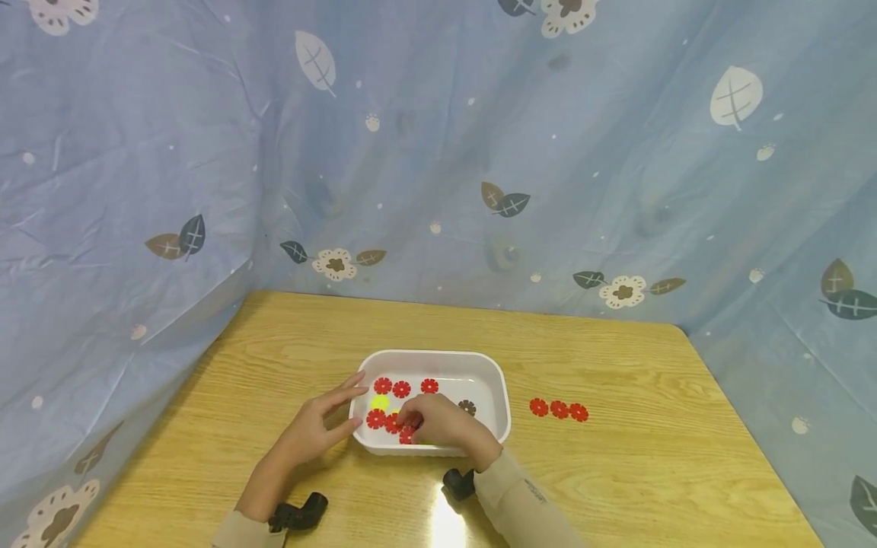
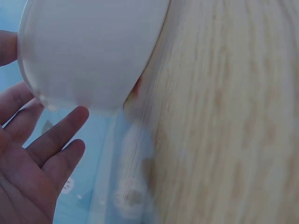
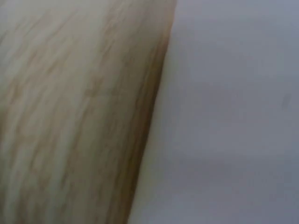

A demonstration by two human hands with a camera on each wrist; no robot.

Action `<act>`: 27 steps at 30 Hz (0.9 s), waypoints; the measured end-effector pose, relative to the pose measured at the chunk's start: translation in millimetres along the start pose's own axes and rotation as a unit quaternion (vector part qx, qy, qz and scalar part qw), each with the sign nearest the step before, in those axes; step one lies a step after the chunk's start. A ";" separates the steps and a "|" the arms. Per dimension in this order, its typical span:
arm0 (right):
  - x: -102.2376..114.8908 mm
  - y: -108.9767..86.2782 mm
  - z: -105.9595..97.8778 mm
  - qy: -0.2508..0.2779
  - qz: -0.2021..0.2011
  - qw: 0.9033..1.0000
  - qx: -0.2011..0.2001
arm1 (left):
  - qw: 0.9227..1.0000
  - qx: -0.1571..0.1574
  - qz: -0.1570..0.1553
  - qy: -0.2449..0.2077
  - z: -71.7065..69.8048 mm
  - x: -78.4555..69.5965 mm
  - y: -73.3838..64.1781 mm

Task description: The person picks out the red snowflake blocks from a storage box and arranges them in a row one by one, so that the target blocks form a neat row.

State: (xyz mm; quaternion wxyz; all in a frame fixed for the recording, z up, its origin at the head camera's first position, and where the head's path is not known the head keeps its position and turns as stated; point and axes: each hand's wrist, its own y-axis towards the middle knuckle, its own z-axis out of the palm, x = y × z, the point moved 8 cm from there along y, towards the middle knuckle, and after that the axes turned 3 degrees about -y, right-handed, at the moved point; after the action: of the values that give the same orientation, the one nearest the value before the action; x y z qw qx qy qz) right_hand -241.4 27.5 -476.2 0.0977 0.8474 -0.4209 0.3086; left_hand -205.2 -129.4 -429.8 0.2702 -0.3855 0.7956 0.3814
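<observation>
Bearing a white tray (image 1: 452, 390), wood-grain table (image 1: 617, 472) before leaf-printed blue cloth (image 1: 425, 144).

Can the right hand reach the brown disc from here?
Likely yes: the brown disc lies in the white tray close beside the right hand, with nothing seen lying on it.

Curtained booth, leaf-print cloth (image 1: 425, 144), wooden table (image 1: 651, 464)

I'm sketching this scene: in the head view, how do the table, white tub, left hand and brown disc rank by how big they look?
Largest to smallest:
1. Table
2. White tub
3. Left hand
4. Brown disc
</observation>
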 end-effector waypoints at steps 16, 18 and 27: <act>9.3 7.7 7.5 -0.088 -0.026 0.995 0.045 | 1.000 0.002 -0.001 0.004 1.2 1.2 -0.1; 8.2 8.2 7.8 -0.084 -0.024 0.995 0.044 | 1.000 0.002 0.000 0.003 1.1 1.3 0.2; 4.0 8.0 4.0 -0.013 -0.009 0.999 0.048 | 1.000 0.003 0.006 -0.017 1.2 4.3 1.3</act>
State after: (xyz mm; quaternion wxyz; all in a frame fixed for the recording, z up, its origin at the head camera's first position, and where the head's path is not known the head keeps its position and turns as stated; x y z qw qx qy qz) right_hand -244.0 18.2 -477.7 0.0544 0.8588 -0.3992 0.3164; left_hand -208.5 -129.6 -433.1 0.2830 -0.3730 0.7944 0.3869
